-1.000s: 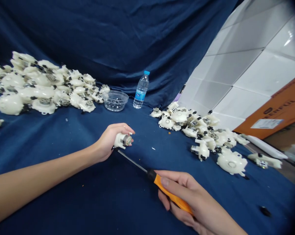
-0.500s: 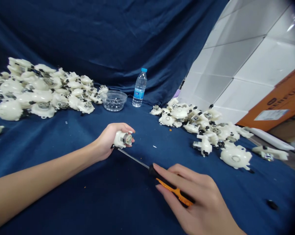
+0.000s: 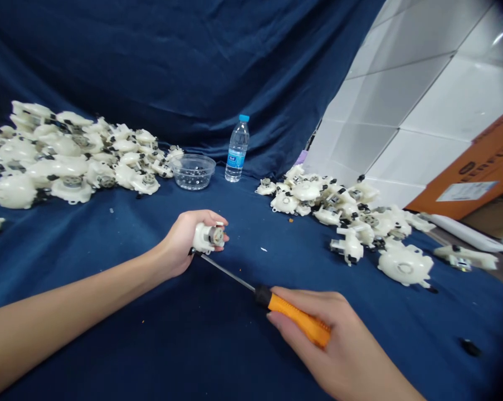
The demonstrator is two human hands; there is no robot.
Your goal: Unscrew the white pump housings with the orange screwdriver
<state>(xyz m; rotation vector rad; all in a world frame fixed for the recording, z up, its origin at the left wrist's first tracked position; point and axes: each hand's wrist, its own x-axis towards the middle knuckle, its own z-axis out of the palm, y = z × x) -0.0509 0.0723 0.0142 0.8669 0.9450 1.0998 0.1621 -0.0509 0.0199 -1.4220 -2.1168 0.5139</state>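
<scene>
My left hand (image 3: pixel 180 238) is wrapped round a small white plastic motor part (image 3: pixel 208 238) with a metal end, resting on the blue cloth (image 3: pixel 151 312). In my right hand (image 3: pixel 338 345) is an orange-handled screwdriver (image 3: pixel 295 318). Its thin metal shaft runs up and left, and the tip touches the lower edge of the part, just under my left fingers.
A large pile of white plastic parts (image 3: pixel 63 156) lies at the back left, and a smaller pile (image 3: pixel 351 223) at the right. A clear plastic bowl (image 3: pixel 193 170) and a water bottle (image 3: pixel 237 149) stand at the back. An orange cardboard box (image 3: pixel 472 178) leans against the tiled wall.
My right hand has turned on the screwdriver handle, fingers over it and then back round it. The left hand and the part have stayed in place.
</scene>
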